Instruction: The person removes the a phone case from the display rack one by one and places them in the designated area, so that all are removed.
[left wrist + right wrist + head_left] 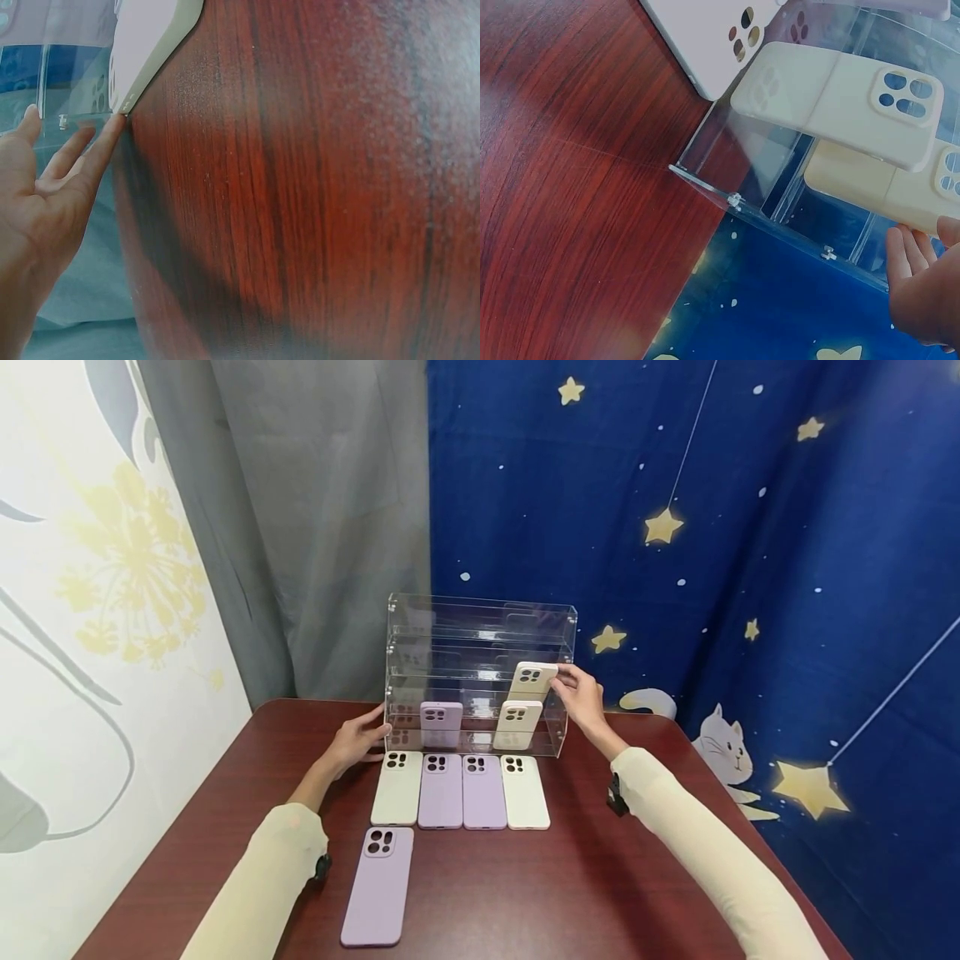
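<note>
A clear acrylic tiered rack [480,610] stands at the far side of the table. My right hand [581,695] pinches the side edge of a cream phone case [534,680], which leans on the second tier from the bottom. Below it, another cream phone case [840,97] sits in the bottom tier, with a purple phone case [441,725] further left. My left hand [354,744] is at the rack's lower left side, fingers extended. In the left wrist view, the left fingertips [112,127] meet the rack's edge beside a pale case corner [150,45].
In front of the rack lies a row of a whitish case [396,791], two purple cases [441,793] and another whitish case [527,795]. A further purple case [377,889] lies nearer on the dark red table [525,893]. Curtains [345,527] hang behind.
</note>
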Demonstrator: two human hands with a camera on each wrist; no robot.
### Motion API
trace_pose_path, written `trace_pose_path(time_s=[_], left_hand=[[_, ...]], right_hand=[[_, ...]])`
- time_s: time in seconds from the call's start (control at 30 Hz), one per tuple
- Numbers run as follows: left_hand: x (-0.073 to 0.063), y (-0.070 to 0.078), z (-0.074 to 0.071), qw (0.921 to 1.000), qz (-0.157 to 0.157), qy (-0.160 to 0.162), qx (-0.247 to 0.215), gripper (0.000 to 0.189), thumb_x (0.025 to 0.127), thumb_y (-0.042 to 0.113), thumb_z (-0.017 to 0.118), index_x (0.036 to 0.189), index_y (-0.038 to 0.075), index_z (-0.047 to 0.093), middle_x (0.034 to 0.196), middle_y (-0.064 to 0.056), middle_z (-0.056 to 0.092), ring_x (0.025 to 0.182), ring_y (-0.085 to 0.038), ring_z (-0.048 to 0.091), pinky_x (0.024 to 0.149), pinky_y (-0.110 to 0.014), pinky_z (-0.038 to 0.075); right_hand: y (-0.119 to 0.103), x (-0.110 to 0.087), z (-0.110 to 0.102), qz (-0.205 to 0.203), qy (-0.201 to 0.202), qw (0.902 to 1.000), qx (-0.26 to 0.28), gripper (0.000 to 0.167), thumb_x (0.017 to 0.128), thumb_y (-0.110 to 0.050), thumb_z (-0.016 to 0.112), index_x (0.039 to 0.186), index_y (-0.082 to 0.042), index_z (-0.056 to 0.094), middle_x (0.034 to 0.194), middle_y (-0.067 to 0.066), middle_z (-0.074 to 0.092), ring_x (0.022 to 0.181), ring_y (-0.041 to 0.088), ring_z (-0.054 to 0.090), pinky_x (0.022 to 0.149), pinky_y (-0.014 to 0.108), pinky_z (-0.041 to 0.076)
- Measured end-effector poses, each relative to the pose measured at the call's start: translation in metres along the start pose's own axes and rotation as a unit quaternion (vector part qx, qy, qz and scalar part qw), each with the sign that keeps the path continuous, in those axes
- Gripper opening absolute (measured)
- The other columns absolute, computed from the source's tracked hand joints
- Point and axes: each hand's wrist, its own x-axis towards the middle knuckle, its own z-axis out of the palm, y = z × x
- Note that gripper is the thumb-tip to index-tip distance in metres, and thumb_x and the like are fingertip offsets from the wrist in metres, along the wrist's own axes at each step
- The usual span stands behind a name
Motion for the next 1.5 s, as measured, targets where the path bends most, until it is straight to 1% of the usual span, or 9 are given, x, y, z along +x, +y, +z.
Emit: trace_pose_path(time_s=[0.3, 0.63, 0.77, 0.9, 1.03, 1.17, 1.3, 1.4, 1.5], left_hand=[[-0.002, 0.000, 0.001, 0.9999, -0.011, 0.004, -0.004, 0.065, 0.107, 0.025, 0.061, 0.165, 0.027, 0.031, 0.147, -0.027, 0.055, 0.127, -0.042, 0.062, 0.090, -0.050, 0.062], [-0.001, 0.001, 0.001, 0.9999, -0.009, 0.009, 0.002, 0.064, 0.108, 0.024, 0.060, 0.165, 0.027, 0.031, 0.146, -0.026, 0.056, 0.127, -0.042, 0.062, 0.091, -0.050, 0.062], [0.000, -0.001, 0.000, 0.9999, -0.008, 0.006, 0.002, 0.064, 0.108, 0.024, 0.059, 0.165, 0.028, 0.030, 0.147, -0.027, 0.055, 0.127, -0.042, 0.062, 0.091, -0.050, 0.062], [0.000, 0.000, 0.000, 0.9999, -0.011, 0.008, 0.000, 0.064, 0.108, 0.023, 0.060, 0.165, 0.029, 0.030, 0.147, -0.026, 0.055, 0.128, -0.042, 0.061, 0.090, -0.049, 0.062], [0.000, 0.002, 0.001, 0.9999, -0.008, 0.007, 0.003, 0.065, 0.108, 0.022, 0.060, 0.166, 0.026, 0.029, 0.147, -0.027, 0.055, 0.128, -0.043, 0.061, 0.090, -0.050, 0.062], [-0.001, 0.003, 0.002, 0.9999, -0.006, 0.009, 0.006, 0.064, 0.109, 0.022, 0.059, 0.166, 0.025, 0.030, 0.145, -0.028, 0.056, 0.127, -0.043, 0.062, 0.091, -0.051, 0.061], [-0.002, 0.002, 0.002, 0.9999, -0.007, 0.008, 0.004, 0.064, 0.109, 0.022, 0.059, 0.166, 0.025, 0.030, 0.145, -0.028, 0.056, 0.127, -0.043, 0.062, 0.091, -0.051, 0.061], [-0.001, 0.002, 0.001, 0.9999, -0.007, 0.008, 0.002, 0.065, 0.108, 0.022, 0.059, 0.166, 0.026, 0.029, 0.145, -0.028, 0.056, 0.126, -0.043, 0.062, 0.090, -0.050, 0.062], [0.000, 0.001, 0.001, 0.9999, -0.008, 0.008, 0.000, 0.065, 0.108, 0.022, 0.059, 0.166, 0.026, 0.030, 0.145, -0.028, 0.057, 0.126, -0.043, 0.063, 0.090, -0.050, 0.062]], right_hand=[[-0.004, 0.001, -0.002, 0.000, 0.012, 0.9999, -0.009, 0.033, 0.097, -0.012, 0.074, 0.128, -0.002, 0.071, 0.114, 0.020, 0.075, 0.107, 0.031, 0.073, 0.092, 0.046, 0.061], [-0.021, 0.003, -0.012, -0.003, 0.023, 0.9995, 0.022, 0.031, 0.097, -0.013, 0.075, 0.127, -0.003, 0.072, 0.115, 0.020, 0.075, 0.106, 0.031, 0.074, 0.090, 0.045, 0.062], [-0.029, 0.003, -0.016, -0.011, 0.025, 0.9994, 0.021, 0.030, 0.097, -0.013, 0.075, 0.126, -0.004, 0.072, 0.114, 0.019, 0.076, 0.105, 0.029, 0.075, 0.090, 0.044, 0.062], [-0.038, 0.004, -0.021, -0.023, 0.028, 0.9993, 0.011, 0.030, 0.097, -0.014, 0.074, 0.126, -0.006, 0.073, 0.113, 0.016, 0.077, 0.103, 0.027, 0.076, 0.085, 0.035, 0.064], [-0.048, 0.004, -0.023, -0.033, 0.023, 0.9990, 0.020, 0.030, 0.098, -0.015, 0.074, 0.126, -0.005, 0.072, 0.113, 0.017, 0.076, 0.102, 0.028, 0.076, 0.080, 0.026, 0.063], [-0.056, 0.002, -0.021, -0.040, 0.016, 0.9984, 0.037, 0.031, 0.098, -0.015, 0.075, 0.127, -0.004, 0.072, 0.114, 0.018, 0.076, 0.103, 0.028, 0.076, 0.083, 0.032, 0.064], [-0.063, -0.002, -0.019, -0.044, 0.011, 0.9983, 0.037, 0.032, 0.098, -0.017, 0.075, 0.128, -0.005, 0.072, 0.114, 0.017, 0.076, 0.104, 0.027, 0.076, 0.086, 0.037, 0.064], [-0.071, -0.006, -0.018, -0.049, 0.003, 0.9977, 0.047, 0.033, 0.098, -0.015, 0.075, 0.128, -0.004, 0.071, 0.114, 0.018, 0.076, 0.104, 0.027, 0.075, 0.086, 0.036, 0.064], [-0.077, -0.010, -0.016, -0.055, -0.004, 0.9960, 0.071, 0.031, 0.097, -0.013, 0.076, 0.126, -0.002, 0.071, 0.114, 0.020, 0.076, 0.104, 0.030, 0.075, 0.084, 0.030, 0.063]])
